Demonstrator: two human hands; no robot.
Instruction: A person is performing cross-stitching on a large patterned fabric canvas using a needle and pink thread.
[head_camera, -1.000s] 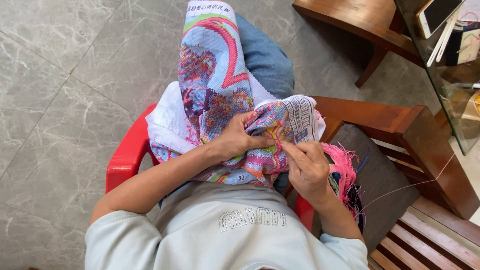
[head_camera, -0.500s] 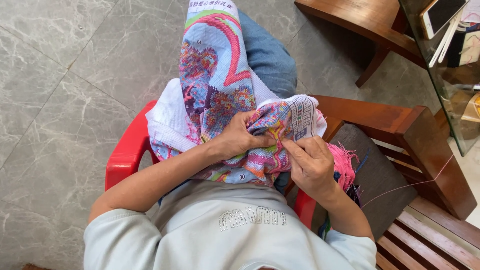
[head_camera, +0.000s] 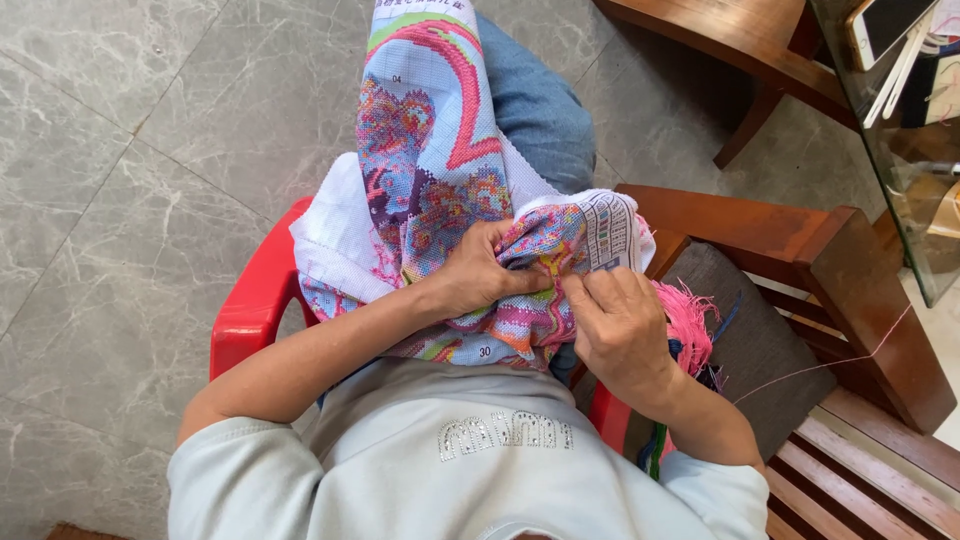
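Our hands meet on the embroidery cloth (head_camera: 440, 190): our left hand (head_camera: 480, 272) is curled shut over a bunched fold of it, and our right hand (head_camera: 620, 325), just right of that fold, pinches its fingers closed at the fabric. The cloth drapes over our lap on the red chair (head_camera: 250, 310). Pink threads (head_camera: 690, 320) lie right of the cloth; a wooden bench (head_camera: 830, 270) stands beyond.

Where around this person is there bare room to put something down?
The grey tiled floor left of the red chair is open. The dark cushion on the wooden bench has some room. The lap is crowded: embroidered cloth, both hands, pink threads.
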